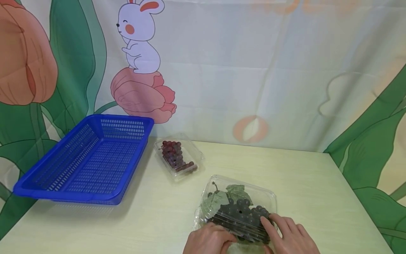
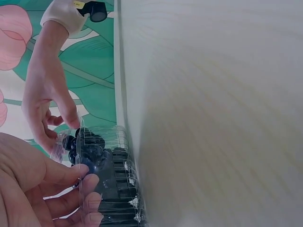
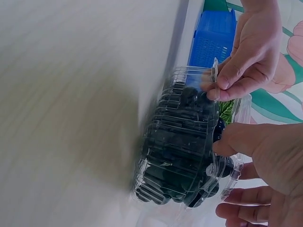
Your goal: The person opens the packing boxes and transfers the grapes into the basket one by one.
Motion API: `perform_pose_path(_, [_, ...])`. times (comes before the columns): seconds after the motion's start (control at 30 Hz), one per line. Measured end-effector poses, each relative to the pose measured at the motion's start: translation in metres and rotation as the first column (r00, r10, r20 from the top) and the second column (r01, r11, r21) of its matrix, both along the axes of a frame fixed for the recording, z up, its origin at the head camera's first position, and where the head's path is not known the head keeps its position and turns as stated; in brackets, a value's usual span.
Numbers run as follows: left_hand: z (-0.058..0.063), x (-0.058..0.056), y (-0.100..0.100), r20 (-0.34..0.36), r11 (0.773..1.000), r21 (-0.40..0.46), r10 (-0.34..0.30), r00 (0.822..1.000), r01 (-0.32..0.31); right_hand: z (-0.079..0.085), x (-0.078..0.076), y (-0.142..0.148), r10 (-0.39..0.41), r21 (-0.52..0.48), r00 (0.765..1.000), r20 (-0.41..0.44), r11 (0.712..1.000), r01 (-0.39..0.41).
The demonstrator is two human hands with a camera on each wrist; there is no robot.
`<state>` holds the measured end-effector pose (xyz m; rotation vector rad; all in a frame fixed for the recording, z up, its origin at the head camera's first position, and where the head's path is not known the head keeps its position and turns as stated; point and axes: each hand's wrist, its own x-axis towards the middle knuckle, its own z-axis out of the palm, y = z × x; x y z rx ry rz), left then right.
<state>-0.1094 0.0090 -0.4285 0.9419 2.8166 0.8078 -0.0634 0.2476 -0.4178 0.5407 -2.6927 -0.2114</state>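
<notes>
Two hands (image 1: 250, 236) on grape box (image 1: 238, 208), seemingly.

The head view looks forward and down across a table (image 1: 317, 183) toward a patterned backdrop (image 1: 238, 70). Both wrist views sit very close, turned sideways, skimming the tabletop. All three share the clear box of dark grapes (image 1: 238, 208) (image 2: 106, 175) (image 3: 182, 142) at the near edge.
</notes>
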Motion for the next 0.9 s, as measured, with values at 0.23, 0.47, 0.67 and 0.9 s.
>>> perform_pose_path(0.23, [0.0008,-0.0007,0.0005,0.016,1.000,-0.012,0.005,1.000,-0.005,-0.0019,-0.0016,-0.0013,-0.025,-0.070,0.997,0.067,0.997,0.029])
perform_pose_path(0.47, [0.0024,-0.0010,0.0006,0.017,1.000,-0.021,-0.001,1.000,0.001,-0.0040,-0.0007,-0.0027,0.002,-0.151,1.000,0.025,0.989,0.001])
perform_pose_path(0.67, [0.0028,-0.0018,-0.0002,0.018,0.999,-0.028,-0.030,0.999,0.030,-0.0053,-0.0007,-0.0030,0.003,-0.180,1.000,0.013,0.984,-0.001])
perform_pose_path(0.9, [0.0023,-0.0020,0.0001,0.008,0.999,-0.033,-0.037,0.999,0.037,-0.0067,-0.0004,-0.0040,-0.010,-0.185,1.000,0.027,0.983,0.015])
